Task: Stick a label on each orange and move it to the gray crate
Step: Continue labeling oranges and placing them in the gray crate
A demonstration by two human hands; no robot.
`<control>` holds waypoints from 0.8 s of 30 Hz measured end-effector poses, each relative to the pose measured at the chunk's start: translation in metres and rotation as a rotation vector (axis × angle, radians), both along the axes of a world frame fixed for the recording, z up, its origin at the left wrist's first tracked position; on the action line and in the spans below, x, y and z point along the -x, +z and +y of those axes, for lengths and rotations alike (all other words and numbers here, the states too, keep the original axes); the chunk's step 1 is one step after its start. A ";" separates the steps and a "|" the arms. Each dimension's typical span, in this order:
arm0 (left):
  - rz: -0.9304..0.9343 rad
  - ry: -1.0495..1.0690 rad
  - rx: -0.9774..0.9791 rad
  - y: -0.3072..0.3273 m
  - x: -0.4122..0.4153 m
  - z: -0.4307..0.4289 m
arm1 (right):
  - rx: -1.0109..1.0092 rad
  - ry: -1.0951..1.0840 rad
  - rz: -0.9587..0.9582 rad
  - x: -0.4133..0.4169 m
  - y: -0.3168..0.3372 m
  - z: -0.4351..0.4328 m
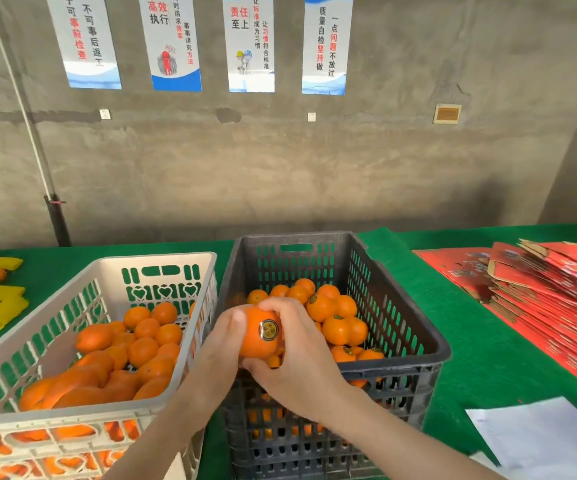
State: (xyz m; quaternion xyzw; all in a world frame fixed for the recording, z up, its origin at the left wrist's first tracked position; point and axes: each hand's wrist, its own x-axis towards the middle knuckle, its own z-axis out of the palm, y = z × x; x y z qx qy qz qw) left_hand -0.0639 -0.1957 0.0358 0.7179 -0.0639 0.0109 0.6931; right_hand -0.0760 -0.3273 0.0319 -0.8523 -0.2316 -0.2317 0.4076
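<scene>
Your hands: left hand and right hand both curl round one round stickered orange.
Where: eight o'clock over the dark gray plastic crate.

Green-cloth table w/ white crate, gray crate, red cartons, papers.

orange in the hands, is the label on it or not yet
On. A round dark label sits on the facing side of the orange; the left hand and right hand both grip it.
</scene>
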 end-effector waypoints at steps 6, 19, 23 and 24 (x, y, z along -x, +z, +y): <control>-0.296 0.112 -1.008 -0.021 -0.048 -0.001 | 0.237 -0.163 0.408 -0.095 0.024 -0.056; -0.284 0.109 -0.982 -0.029 -0.056 -0.001 | 1.303 0.055 0.873 -0.172 -0.039 -0.071; -0.277 0.128 -0.969 -0.025 -0.054 -0.002 | 0.685 -0.111 0.280 -0.134 0.006 -0.059; -0.293 0.139 -0.963 -0.025 -0.054 -0.002 | 0.390 -0.119 0.092 -0.115 0.014 -0.053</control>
